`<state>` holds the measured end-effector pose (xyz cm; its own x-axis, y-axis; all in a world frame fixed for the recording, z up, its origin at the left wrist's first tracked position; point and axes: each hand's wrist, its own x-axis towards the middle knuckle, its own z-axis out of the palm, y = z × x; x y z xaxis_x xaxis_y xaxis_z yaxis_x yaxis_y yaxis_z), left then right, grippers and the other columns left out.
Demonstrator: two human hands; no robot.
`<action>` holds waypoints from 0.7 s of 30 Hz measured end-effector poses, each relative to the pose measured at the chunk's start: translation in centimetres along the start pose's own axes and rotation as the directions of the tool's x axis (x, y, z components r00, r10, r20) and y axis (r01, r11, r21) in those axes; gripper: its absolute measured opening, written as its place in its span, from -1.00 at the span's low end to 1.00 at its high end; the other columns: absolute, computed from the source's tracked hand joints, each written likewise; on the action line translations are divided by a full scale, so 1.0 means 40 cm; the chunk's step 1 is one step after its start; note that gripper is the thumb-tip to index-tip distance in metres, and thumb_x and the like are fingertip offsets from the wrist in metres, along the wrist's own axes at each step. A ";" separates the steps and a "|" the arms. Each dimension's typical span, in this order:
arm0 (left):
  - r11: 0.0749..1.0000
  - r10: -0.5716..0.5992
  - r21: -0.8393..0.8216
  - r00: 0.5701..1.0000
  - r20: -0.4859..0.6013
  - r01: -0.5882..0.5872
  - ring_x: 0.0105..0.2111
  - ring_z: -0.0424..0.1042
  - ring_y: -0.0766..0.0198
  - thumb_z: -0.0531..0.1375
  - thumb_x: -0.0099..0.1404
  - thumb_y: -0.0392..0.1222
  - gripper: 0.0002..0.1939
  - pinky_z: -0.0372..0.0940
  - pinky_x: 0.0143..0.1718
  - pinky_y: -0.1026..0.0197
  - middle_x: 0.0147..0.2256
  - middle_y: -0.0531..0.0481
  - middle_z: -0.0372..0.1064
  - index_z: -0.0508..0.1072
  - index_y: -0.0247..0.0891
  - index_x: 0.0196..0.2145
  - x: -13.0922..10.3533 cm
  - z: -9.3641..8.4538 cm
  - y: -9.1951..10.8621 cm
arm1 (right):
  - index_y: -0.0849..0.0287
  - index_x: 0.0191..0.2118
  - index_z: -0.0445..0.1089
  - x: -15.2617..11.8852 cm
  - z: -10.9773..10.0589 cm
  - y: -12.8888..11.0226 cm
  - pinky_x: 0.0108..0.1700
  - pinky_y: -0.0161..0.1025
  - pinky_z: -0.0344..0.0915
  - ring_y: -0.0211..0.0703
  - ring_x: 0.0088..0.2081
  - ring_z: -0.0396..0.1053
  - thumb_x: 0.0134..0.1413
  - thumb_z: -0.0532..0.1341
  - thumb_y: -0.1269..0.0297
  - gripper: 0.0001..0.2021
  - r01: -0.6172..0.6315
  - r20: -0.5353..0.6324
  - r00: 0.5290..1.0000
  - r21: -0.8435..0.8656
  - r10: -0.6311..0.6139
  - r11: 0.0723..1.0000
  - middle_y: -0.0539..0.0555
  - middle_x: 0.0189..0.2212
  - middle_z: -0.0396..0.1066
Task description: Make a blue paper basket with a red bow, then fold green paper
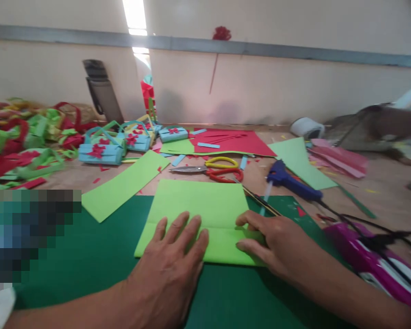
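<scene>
A light green paper sheet (198, 198) with a crosswise crease lies on the dark green mat (226, 301). My left hand (173, 256) rests on its left half, fingers spread and pressing flat. At the sheet's right edge is my right hand (267, 237), its thumb and index finger apart with paper between them; the other fingers are curled and partly hidden. Just beyond the sheet lie scissors (226, 173) with red and yellow handles. A blue glue gun (291, 180) sits beyond my right hand, and a pencil-like stick (262, 201) lies near it.
A green strip (125, 185) lies at left. Small blue paper bags (101, 153) and a bottle (102, 91) stand behind. Red paper (239, 139) is at the back. A purple power strip (373, 260) with black cables lies at right. The lower left corner is pixelated.
</scene>
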<state>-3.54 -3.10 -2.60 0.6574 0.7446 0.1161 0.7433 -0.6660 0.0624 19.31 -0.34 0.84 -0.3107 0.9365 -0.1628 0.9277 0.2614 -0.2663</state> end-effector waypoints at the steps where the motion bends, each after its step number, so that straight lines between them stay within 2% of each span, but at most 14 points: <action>1: 0.999 0.019 0.026 1.000 -0.019 -0.019 0.17 0.11 -0.20 -0.08 0.33 -0.27 -0.57 0.17 -0.01 -0.39 0.20 -0.21 0.12 0.24 -0.22 0.14 0.000 0.004 -0.002 | 0.14 -0.16 0.35 -0.004 -0.011 -0.007 -0.39 -0.25 0.15 -0.10 -0.43 0.36 0.02 0.20 0.29 -0.78 -0.032 0.028 0.999 0.006 0.032 0.999 0.04 -0.48 0.45; 5: 0.990 0.096 0.111 0.989 -0.112 -0.083 0.12 0.19 -0.23 -0.04 0.27 -0.33 -0.54 0.25 -0.08 -0.35 0.15 -0.26 0.20 0.28 -0.27 0.11 -0.004 0.021 -0.010 | 0.15 -0.16 0.34 -0.012 -0.037 -0.021 -0.40 -0.29 0.11 -0.16 -0.45 0.30 0.01 0.21 0.33 -0.78 -0.096 0.055 0.994 0.073 0.092 0.993 0.01 -0.51 0.39; 10: 0.978 0.134 0.187 0.970 -0.203 -0.096 0.13 0.18 -0.20 -0.04 0.29 -0.33 -0.56 0.27 -0.09 -0.26 0.15 -0.21 0.20 0.27 -0.23 0.12 -0.009 0.036 -0.017 | 0.16 -0.28 0.31 -0.012 -0.043 -0.009 -0.46 -0.33 0.03 -0.26 -0.52 0.18 -0.03 0.21 0.37 -0.87 -0.110 0.056 0.993 0.131 0.104 0.985 -0.06 -0.57 0.30; 13: 0.970 0.144 0.220 0.974 -0.173 -0.105 0.16 0.13 -0.16 -0.03 0.31 -0.31 -0.55 0.27 -0.05 -0.19 0.18 -0.18 0.16 0.24 -0.22 0.14 -0.010 0.035 -0.020 | 0.16 -0.35 0.27 -0.015 -0.042 0.003 -0.50 -0.34 -0.02 -0.29 -0.56 0.13 -0.05 0.21 0.38 -0.90 -0.095 0.053 0.995 0.181 0.086 0.979 -0.12 -0.63 0.22; 21: 0.961 0.153 0.253 0.979 -0.137 -0.115 0.20 0.08 -0.13 -0.02 0.32 -0.27 -0.53 0.25 -0.02 -0.15 0.22 -0.14 0.10 0.19 -0.20 0.18 -0.018 0.035 -0.024 | 0.15 -0.44 0.21 -0.023 -0.036 0.017 -0.49 -0.35 -0.01 -0.30 -0.53 0.18 -0.08 0.24 0.37 -0.86 -0.114 0.033 0.993 0.249 0.109 0.962 -0.11 -0.59 0.26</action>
<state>-4.56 -2.93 -4.14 0.7402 0.6204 0.2591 0.6698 -0.7140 -0.2038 20.54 -0.70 2.17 -0.2139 0.9512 -0.2225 0.8764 0.0863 -0.4739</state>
